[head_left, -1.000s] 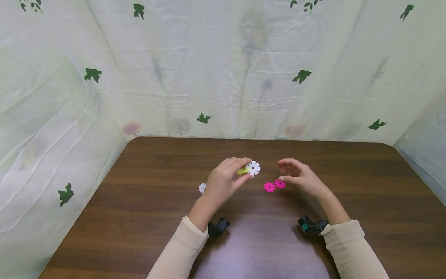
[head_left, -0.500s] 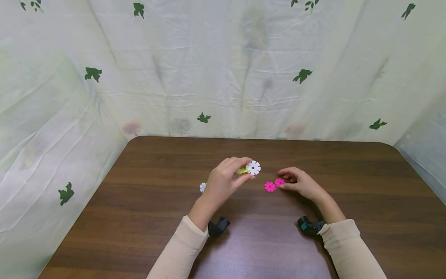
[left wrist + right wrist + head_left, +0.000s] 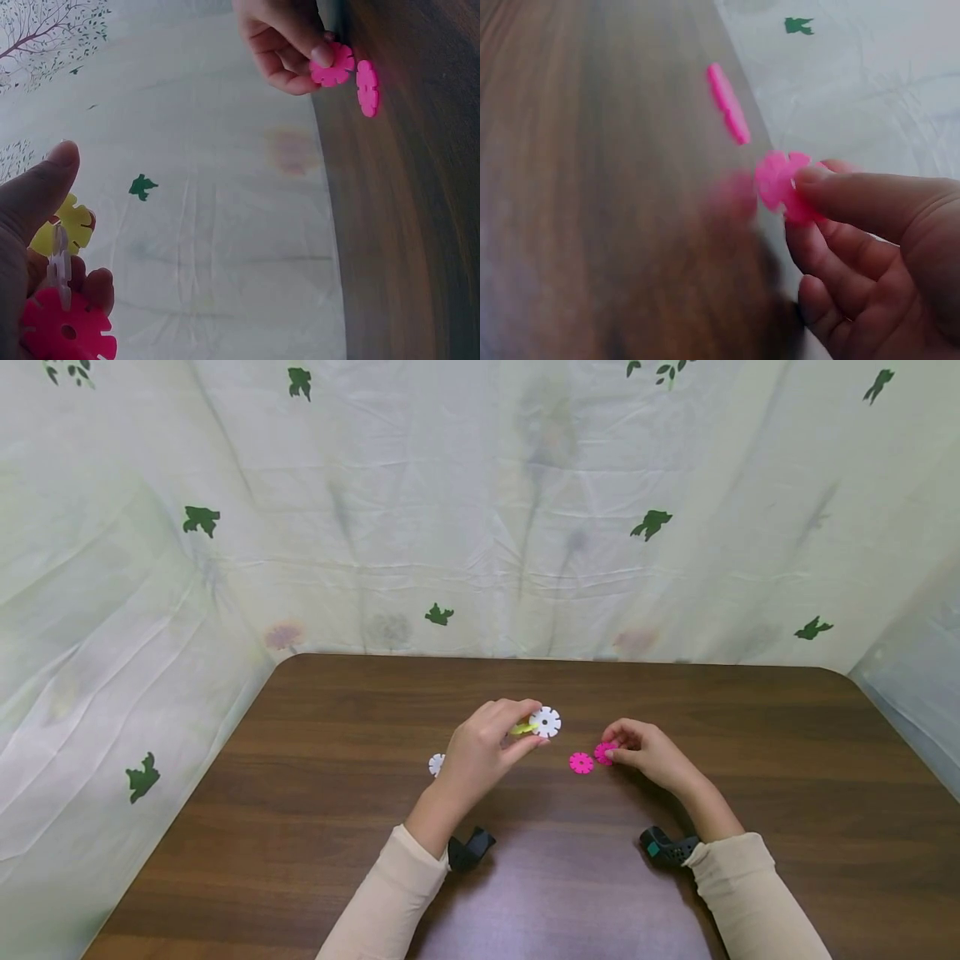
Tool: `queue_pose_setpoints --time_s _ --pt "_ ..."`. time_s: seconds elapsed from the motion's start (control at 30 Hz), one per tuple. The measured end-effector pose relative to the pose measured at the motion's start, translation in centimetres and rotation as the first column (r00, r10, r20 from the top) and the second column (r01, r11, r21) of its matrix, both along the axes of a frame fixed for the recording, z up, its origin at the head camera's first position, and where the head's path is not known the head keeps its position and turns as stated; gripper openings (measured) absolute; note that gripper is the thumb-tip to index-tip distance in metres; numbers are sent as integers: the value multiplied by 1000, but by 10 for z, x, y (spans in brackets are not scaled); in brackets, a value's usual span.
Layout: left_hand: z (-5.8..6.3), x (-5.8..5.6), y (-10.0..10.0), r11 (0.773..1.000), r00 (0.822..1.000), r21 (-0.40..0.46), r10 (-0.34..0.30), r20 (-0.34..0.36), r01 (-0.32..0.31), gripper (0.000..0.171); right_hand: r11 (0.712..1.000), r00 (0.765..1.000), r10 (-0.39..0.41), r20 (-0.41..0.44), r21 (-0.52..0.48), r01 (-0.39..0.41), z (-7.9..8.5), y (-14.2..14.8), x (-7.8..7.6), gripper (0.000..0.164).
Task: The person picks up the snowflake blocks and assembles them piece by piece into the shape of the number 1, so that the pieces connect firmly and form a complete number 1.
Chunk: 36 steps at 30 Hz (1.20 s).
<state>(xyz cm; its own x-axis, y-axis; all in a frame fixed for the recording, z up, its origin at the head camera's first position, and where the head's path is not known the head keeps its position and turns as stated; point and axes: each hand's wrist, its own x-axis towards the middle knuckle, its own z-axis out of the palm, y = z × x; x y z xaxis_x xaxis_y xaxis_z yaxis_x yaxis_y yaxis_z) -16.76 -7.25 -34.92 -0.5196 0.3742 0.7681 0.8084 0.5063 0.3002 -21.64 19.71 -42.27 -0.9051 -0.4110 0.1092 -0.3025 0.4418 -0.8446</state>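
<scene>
Several notched flower-shaped plastic discs are in view. My left hand grips a joined set of them: in the left wrist view a yellow disc, a white disc seen edge-on and a pink disc fit together by their slots. From the head, the white disc faces up beyond the fingertips, with the palm side hidden. My right hand pinches a single pink disc between thumb and fingers, slightly above the table. Just left of it a second pink disc lies flat on the wood.
Another white disc lies on the brown wooden table, partly hidden behind the left wrist. A pale curtain with green leaf and bird shapes hangs behind the table and along its sides.
My right hand has lowered onto the right-hand pink disc, closed thumb and fingers on it and lifted it slightly to the right. The left hand has stayed still with its joined discs.
</scene>
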Motion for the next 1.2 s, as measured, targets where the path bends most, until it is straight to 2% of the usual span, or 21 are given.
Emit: queue_pose_setpoints --time_s 0.17,0.33,0.67,0.93,1.2 --pt "0 0 0 1000 1000 -13 8 -3 -8 35 995 997 -23 68 -94 29 9 -2 2 19" --pt "0 0 0 1000 1000 -17 7 -2 -7 35 990 994 -56 95 -123 67 24 -6 8 22" --pt "0 0 1 1000 1000 -24 -6 6 6 34 977 997 -65 -48 -207 53 55 -17 23 18" --pt "-2 0 3 999 1000 -42 -11 3 11 34 965 987 -78 -142 -260 39 91 -34 49 14" --pt "-2 3 6 998 1000 -66 -12 19 13 34 960 978 -61 -201 -278 3 84 -38 49 14"
